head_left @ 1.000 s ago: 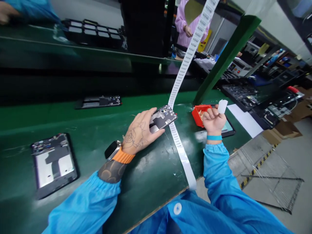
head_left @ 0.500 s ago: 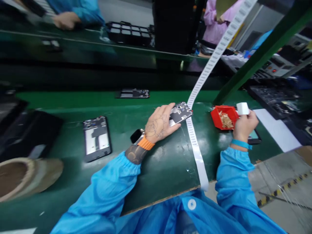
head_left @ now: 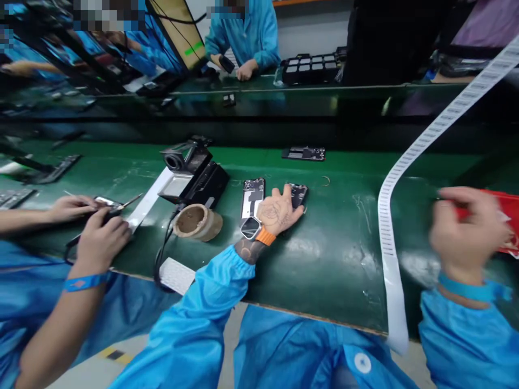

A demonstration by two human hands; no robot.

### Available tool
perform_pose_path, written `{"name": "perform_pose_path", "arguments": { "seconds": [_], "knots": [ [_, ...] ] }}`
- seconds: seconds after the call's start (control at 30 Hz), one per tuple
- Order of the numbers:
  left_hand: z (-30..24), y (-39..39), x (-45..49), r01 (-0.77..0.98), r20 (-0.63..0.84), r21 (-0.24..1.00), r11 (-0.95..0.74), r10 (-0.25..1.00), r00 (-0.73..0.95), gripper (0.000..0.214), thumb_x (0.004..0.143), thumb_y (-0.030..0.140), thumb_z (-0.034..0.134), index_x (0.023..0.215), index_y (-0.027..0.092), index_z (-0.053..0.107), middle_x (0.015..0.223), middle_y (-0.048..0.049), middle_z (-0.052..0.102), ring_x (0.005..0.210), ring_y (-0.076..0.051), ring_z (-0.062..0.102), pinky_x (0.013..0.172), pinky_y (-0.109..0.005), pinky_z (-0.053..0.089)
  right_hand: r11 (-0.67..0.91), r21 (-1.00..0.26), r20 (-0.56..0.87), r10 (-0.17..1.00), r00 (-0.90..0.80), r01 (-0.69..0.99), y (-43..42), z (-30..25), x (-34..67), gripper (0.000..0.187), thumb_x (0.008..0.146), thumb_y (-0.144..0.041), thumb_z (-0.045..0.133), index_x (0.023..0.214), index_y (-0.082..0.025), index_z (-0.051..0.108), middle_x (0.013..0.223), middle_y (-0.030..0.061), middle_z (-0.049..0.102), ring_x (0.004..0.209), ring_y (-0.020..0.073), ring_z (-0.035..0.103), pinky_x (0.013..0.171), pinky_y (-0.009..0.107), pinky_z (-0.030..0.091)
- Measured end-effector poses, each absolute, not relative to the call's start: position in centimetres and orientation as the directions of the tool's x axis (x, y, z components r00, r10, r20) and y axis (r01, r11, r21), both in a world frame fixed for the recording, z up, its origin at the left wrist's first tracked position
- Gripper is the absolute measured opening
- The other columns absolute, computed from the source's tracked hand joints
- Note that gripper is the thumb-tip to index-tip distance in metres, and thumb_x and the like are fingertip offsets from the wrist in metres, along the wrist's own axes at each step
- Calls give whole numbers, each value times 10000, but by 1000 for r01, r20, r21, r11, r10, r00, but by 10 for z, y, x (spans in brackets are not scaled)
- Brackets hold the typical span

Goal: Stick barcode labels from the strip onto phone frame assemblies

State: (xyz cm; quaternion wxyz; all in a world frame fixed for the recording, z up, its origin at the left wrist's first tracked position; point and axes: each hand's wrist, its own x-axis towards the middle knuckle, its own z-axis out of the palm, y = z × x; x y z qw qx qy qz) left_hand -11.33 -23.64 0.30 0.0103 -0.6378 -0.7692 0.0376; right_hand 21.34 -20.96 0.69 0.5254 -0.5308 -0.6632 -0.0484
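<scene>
My left hand (head_left: 279,212) is closed over an opened phone (head_left: 299,194), thumb on one side and fingers on the other, near the green table surface. The hand covers the phone's near part, and its dark board shows past my fingers. Just left of it lies another opened phone (head_left: 252,195) with a silvery lower half. My right hand (head_left: 464,229) is smeared by motion in front of a red bin (head_left: 511,208) at the right edge. Its fingers look bent, but whether they hold anything does not show.
A printed label strip (head_left: 385,216) hangs down across the table. Further back lies a third opened phone (head_left: 304,153). A soldering iron stand (head_left: 194,173) and a round brown pot (head_left: 211,224) stand left. At far left, a co-worker's hands (head_left: 101,237) work on a device with a thin tool.
My left hand has brought the phone leftward, beside the other opened phone. My right hand no longer shows the white piece it held. The view has swung left, bringing the co-worker in.
</scene>
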Motion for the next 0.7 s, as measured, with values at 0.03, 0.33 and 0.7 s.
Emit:
{"name": "perform_pose_path", "arguments": {
  "seconds": [0.03, 0.33, 0.7],
  "knots": [
    [3, -235, -119, 976, -30, -105, 189, 981, -193, 752, 897, 615, 451, 1462, 123, 386, 1170, -176, 571, 921, -325, 662, 715, -377, 504, 514, -448, 741, 671, -18, 732, -213, 5, 197, 183, 844, -164, 560, 961, -201, 696, 968, 109, 706, 967, 300, 657, 847, 497, 518],
    [11, -199, -133, 969, -105, -245, 13, 994, -39, 762, 910, 624, 448, 1486, 131, 368, 1200, -222, 545, 956, -381, 645, 763, -442, 500, 641, -471, 571, 745, -344, 606, -226, -6, 179, 115, 903, -188, 539, 909, -212, 652, 927, 55, 711, 925, 235, 641, 826, 388, 516],
    [24, -25, -93, 953, -197, -81, -290, 942, 270, 773, 792, 344, 663, 1449, 29, 404, 1375, -233, 543, 1272, -329, 531, 1019, -349, 426, 456, -504, 443, 866, -233, 734, -194, -27, 185, 156, 871, -117, 534, 815, -181, 665, 852, 76, 719, 856, 236, 613, 819, 362, 485]
  ]
}}
